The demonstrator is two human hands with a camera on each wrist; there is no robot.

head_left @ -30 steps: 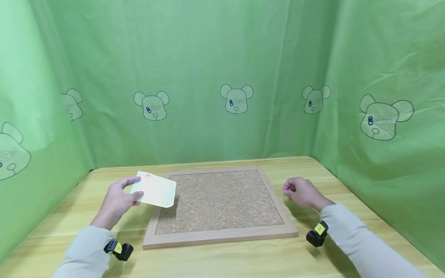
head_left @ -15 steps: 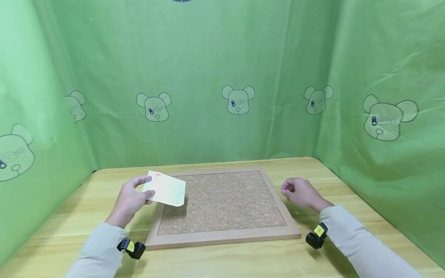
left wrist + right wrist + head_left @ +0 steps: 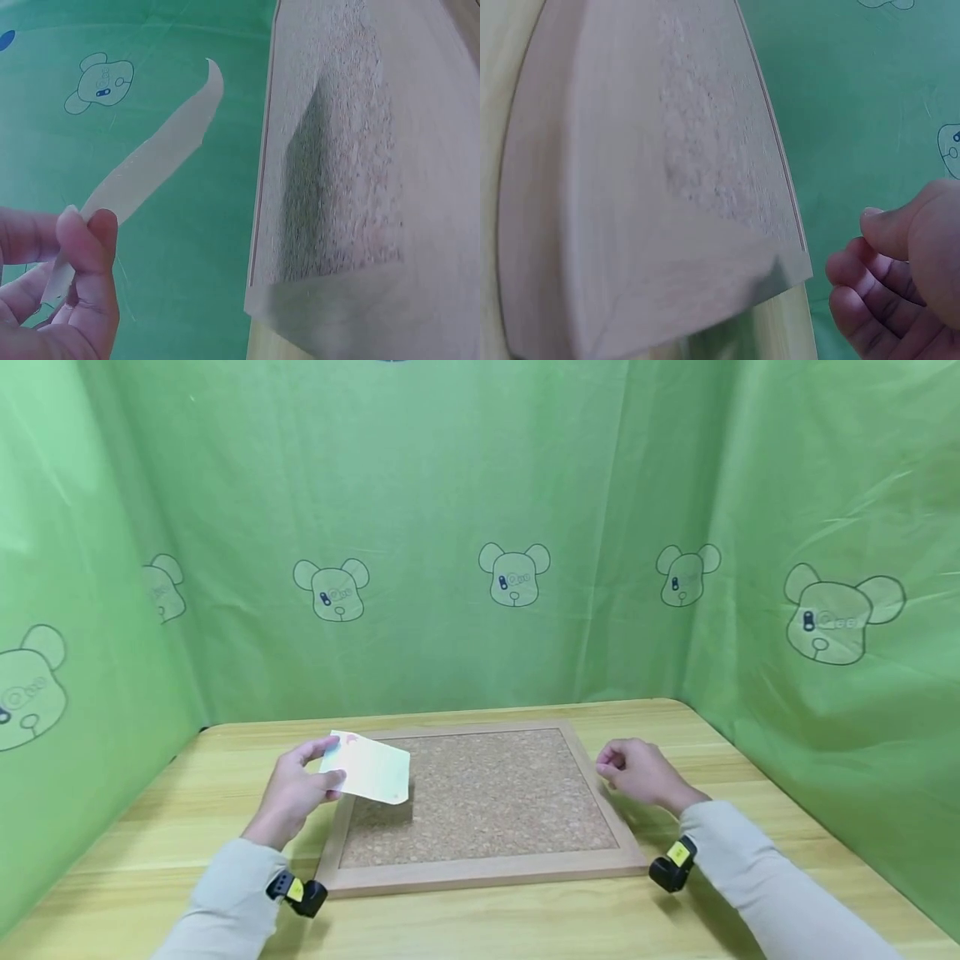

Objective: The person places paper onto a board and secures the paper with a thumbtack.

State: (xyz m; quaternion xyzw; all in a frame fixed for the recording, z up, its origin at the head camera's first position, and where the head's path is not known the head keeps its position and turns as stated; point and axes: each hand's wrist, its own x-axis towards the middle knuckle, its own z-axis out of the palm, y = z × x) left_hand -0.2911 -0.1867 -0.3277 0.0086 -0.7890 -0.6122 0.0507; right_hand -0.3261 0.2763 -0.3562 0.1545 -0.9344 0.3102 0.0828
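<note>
My left hand (image 3: 291,789) pinches a thin pale card (image 3: 375,768) by its left side, thumb on the near face. A small pink print marks the card's upper left corner. In the left wrist view the card (image 3: 154,161) shows nearly edge-on, bent at its far end. It hangs above the left part of a wood-framed cork board (image 3: 495,802), and its shadow falls on the cork. My right hand (image 3: 641,772) is beside the board's right edge. Its fingers (image 3: 855,274) are curled with the thumb close to them; I cannot tell whether something small is hidden there.
The board lies flat on a light wooden table (image 3: 480,927). Green curtains (image 3: 420,652) printed with bear heads stand round the back and both sides. Each wrist wears a black camera (image 3: 307,897) on a strap.
My left hand has carried the card to the right, farther over the cork. The right hand has shifted slightly left, closer to the board's edge. The view has turned a little.
</note>
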